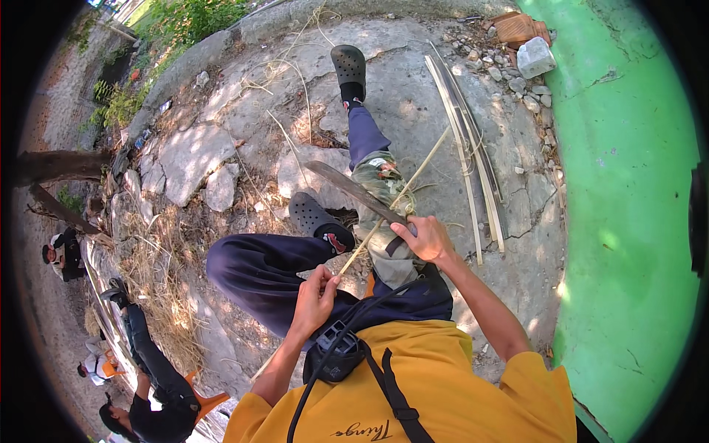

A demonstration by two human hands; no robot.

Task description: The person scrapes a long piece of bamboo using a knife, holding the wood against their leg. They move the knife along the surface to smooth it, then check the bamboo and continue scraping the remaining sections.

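Note:
A long knife with a worn, dark blade [354, 193] is in my right hand [426, 240], its fingers closed round the handle end. The blade points up and to the left, lying across a thin pale bamboo strip [428, 161] over my leg. Pinched in the fingers of my left hand [314, 297], the same strip runs down past my left forearm. Under the knife, a camouflage-patterned cloth [395, 258] covers my right thigh and knee. Thin curled shavings [405, 203] hang beside the blade.
Several long strips [473, 140] lie on cracked concrete to the right, beside a green wall [628, 184]. A pale block [535, 57] and rubble stand along it. Thin shavings [166, 284] litter the left ground. A person in black [159, 399] sits on an orange chair [210, 402]; others are farther off.

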